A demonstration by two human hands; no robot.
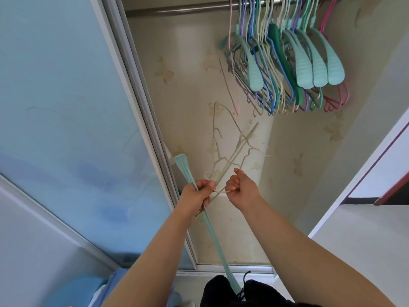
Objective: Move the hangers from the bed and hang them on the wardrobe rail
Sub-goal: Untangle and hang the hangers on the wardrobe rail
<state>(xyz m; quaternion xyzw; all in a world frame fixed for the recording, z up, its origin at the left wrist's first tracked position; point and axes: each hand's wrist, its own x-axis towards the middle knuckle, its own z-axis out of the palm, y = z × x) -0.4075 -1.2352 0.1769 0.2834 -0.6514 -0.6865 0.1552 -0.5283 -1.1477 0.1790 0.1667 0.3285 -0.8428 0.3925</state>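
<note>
Landmark: the wardrobe rail (181,8), a steel bar across the top of the open wardrobe.

1. My left hand (195,194), well below the rail: fingers curled tight round a mint plastic hanger (183,171) seen edge-on, and round the ends of a bundle of cream wire hangers (232,149).
2. My right hand (242,189), below the rail, just beside my left: thumb and curled fingers pinch the hook of one cream hanger (222,191) out of that bundle.
3. Hung hangers (285,63), on the rail toward its right end: mint, green, blue, purple, cream and pink, packed close.
4. Sliding door (66,107), frosted blue, left of the rail.
</note>
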